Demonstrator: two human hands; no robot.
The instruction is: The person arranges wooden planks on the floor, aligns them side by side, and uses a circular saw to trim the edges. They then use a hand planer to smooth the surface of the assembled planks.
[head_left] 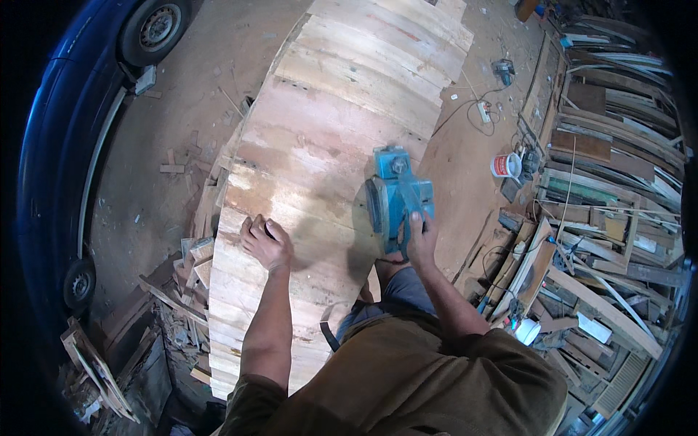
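Note:
A long panel of pale wooden boards [320, 94], laid side by side, stretches out in front of me. My right hand [419, 238] is wrapped round the rear handle of a blue electric planer [400, 190], slightly blurred, at the panel's right edge. On the left part of the panel rests my left hand [266, 243], its fingers curled in. A small dark patch shows between thumb and fingers; whether it is an object or shadow is unclear.
A blue vehicle [54, 160] stands at the left. Scrap wood [193, 269] lies beside the panel. On the right are a white bucket [504, 166], a power strip [484, 111] with cable, another power tool [503, 70] and stacked timber [603, 160].

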